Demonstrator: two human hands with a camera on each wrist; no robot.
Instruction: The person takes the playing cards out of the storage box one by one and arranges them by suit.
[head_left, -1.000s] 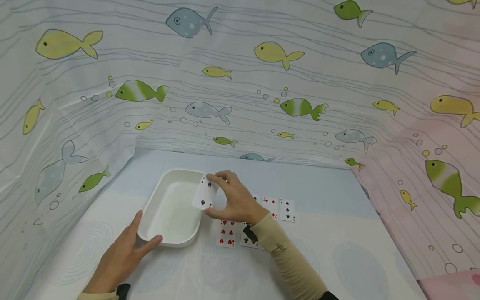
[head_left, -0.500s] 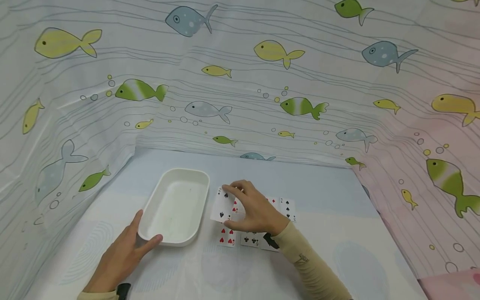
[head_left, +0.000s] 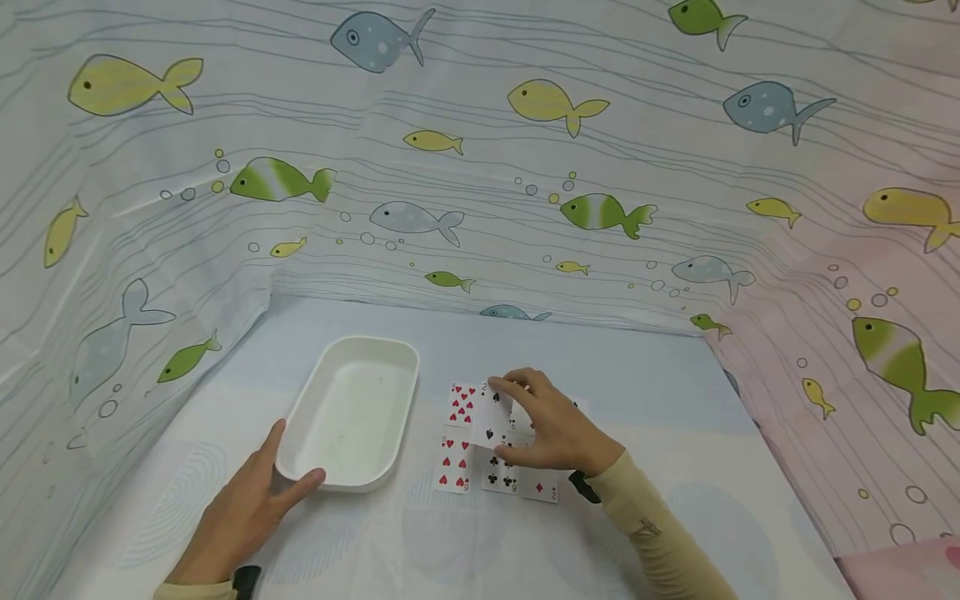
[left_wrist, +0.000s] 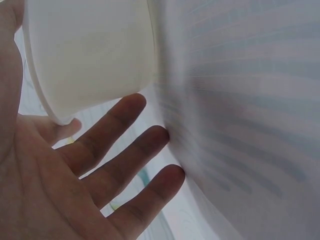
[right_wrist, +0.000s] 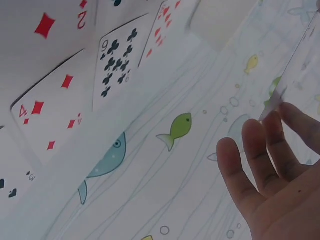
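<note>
My right hand (head_left: 551,425) pinches a playing card, the two of spades (head_left: 491,417), between thumb and fingertips. The card hovers tilted over the gap between laid-out cards; in the right wrist view that card (right_wrist: 300,65) shows edge-on at the upper right. Face up below lie a hearts card (head_left: 461,404), the six of hearts (head_left: 453,464), the six of clubs (head_left: 498,477) and the two of diamonds (head_left: 538,487). My left hand (head_left: 243,508) touches the near left corner of a white tray (head_left: 408,417), its fingers (left_wrist: 125,170) spread and mostly straight.
More cards lie partly behind my right hand, among them the four of diamonds (right_wrist: 52,112) and a clubs card (right_wrist: 117,65). A fish-print cloth (head_left: 480,200) hangs at the back and sides. The pale table (head_left: 375,550) carries everything.
My right hand has carried the two of spades rightward, from beside the tray's right rim to above the card rows. The left hand and tray stay put.
</note>
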